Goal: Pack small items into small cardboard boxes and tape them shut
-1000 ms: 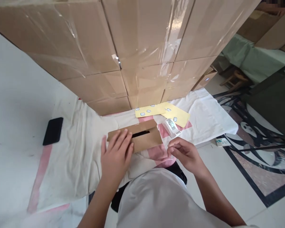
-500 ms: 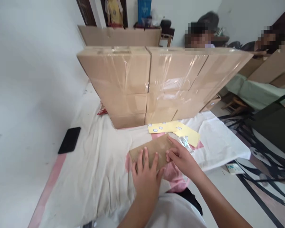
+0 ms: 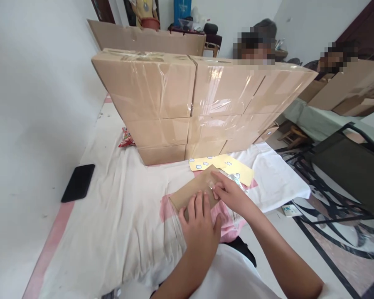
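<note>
A flat brown cardboard piece (image 3: 190, 187) lies slanted on the cloth-covered table in front of me. My left hand (image 3: 199, 220) rests on its near side, fingers spread and pressed flat on it. On its right end is my right hand (image 3: 227, 191), index finger stretched along the surface, the other fingers curled in with the thumb. Whether those curled fingers pinch anything is hidden; a small shiny patch shows beside them. Just beyond are yellow sheets (image 3: 239, 170) bearing small white labels, and a shiny silvery item (image 3: 236, 178), partly covered by my right hand.
A wide wall of taped cardboard boxes (image 3: 162, 91) stands behind the sheets. At left lies a black phone (image 3: 78, 182), and a red packet (image 3: 126, 138) sits by the boxes. A dark folding chair (image 3: 345, 166) is at right. Two people are beyond the boxes.
My left hand has slid slightly right and down across the cardboard. My right index finger has drawn back from the far corner onto the surface. The whole view has shifted a little.
</note>
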Demonstrator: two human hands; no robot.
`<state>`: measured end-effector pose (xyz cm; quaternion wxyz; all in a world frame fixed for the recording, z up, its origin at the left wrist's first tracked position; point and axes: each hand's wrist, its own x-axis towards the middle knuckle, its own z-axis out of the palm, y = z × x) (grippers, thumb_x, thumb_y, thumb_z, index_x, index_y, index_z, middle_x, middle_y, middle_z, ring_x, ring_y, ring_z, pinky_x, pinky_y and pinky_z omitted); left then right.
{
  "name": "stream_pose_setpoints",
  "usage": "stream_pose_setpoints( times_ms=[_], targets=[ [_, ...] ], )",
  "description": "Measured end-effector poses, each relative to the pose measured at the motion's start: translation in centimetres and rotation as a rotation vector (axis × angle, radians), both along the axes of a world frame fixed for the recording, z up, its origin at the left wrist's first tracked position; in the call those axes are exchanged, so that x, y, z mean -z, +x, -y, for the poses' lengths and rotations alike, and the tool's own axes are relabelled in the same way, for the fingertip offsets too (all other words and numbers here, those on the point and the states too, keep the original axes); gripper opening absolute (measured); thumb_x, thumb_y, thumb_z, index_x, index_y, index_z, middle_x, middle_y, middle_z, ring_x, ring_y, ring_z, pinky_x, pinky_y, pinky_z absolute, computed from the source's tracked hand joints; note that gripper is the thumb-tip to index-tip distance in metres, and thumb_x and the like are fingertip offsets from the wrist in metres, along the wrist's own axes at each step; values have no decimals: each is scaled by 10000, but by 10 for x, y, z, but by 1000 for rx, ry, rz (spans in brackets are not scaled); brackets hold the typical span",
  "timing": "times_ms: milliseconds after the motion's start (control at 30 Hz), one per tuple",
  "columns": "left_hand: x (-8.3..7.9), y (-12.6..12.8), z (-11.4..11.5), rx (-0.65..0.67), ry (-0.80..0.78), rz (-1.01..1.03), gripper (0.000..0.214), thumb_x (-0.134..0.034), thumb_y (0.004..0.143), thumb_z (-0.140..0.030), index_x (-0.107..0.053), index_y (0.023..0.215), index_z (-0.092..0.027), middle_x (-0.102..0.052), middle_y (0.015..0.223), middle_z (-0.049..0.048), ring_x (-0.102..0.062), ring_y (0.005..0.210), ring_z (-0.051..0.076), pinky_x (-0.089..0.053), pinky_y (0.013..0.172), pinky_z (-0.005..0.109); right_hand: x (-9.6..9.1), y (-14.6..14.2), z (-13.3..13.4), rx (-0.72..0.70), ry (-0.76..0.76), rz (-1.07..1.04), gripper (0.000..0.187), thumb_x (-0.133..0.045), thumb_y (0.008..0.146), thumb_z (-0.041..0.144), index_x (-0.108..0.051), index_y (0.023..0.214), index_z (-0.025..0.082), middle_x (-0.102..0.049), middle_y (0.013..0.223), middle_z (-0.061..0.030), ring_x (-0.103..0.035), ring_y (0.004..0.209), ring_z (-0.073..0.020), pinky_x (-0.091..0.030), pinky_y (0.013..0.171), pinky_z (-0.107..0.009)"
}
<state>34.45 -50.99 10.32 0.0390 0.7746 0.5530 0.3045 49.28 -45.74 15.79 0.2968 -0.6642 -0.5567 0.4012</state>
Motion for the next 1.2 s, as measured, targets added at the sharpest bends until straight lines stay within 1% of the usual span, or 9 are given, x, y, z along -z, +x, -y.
stream_pose_setpoints(
  times_ms=[167,300,433,633,733,867,967,1100,1200],
  targets=[
    [1,0,1,10,23,13,544,-542,952,-309,-517,1481,-186,-616,1454,109,-579,1264,324,-349,1059,550,0,-5,-3,23,-35,91,638,-470,916,223,-396,1535,91,-628,635,29,-611,671,-200,-491,696,-347],
    [1,0,0,5,47,17,585,-547,956,-315,-466,1520,-181,-623,1444,115,-592,1247,325,-350,1068,549,4,-8,-4,39,-4,193,639,-475,917,227,-414,1546,127,-628,620,13,-609,640,-224,-466,635,-350],
    [1,0,0,11,56,29,662,-543,959,-310,-363,1587,-203,-624,1442,115,-596,1247,325,-345,1093,552,2,-13,-7,37,18,341,636,-464,921,213,-422,1552,139,-642,634,-9,-601,627,-234,-429,626,-347],
    [5,1,4,24,32,23,742,-538,960,-294,-239,1634,-210,-608,1460,119,-593,1252,333,-344,1085,563,-5,-29,-15,73,-25,607,584,-495,937,218,-462,1518,170,-708,845,-109,-647,761,-281,-393,657,-354],
    [7,1,3,13,22,48,776,-547,959,-310,-194,1646,-235,-624,1442,112,-602,1241,335,-355,1066,548,-8,-32,-14,67,-31,712,550,-526,939,219,-477,1485,173,-700,860,-126,-652,782,-294,-371,651,-350],
    [6,-1,-1,0,4,64,801,-560,961,-322,-161,1651,-245,-626,1440,106,-621,1214,323,-385,1037,517,-10,-20,4,90,-60,722,427,-632,915,297,-587,1332,218,-698,866,-118,-644,761,-291,-360,643,-341],
    [5,-2,-3,-1,13,43,781,-554,964,-335,-189,1647,-233,-608,1462,110,-621,1210,314,-386,1024,505,-11,-9,24,101,-117,696,483,-682,888,315,-599,1364,285,-687,772,-63,-623,684,-264,-335,603,-318],
    [6,-3,-5,7,32,18,752,-564,965,-361,-244,1634,-242,-616,1451,113,-621,1209,311,-378,1002,495,-7,-1,46,-70,-96,760,485,-541,960,243,-602,1426,364,-690,721,-42,-600,625,-224,-272,544,-297],
    [5,-5,-5,6,45,-44,725,-561,974,-355,-267,1625,-234,-615,1451,114,-623,1205,301,-373,975,487,-5,3,57,-170,-59,832,472,-457,1000,222,-620,1422,356,-680,682,-36,-574,589,-203,-246,530,-298]
  ],
)
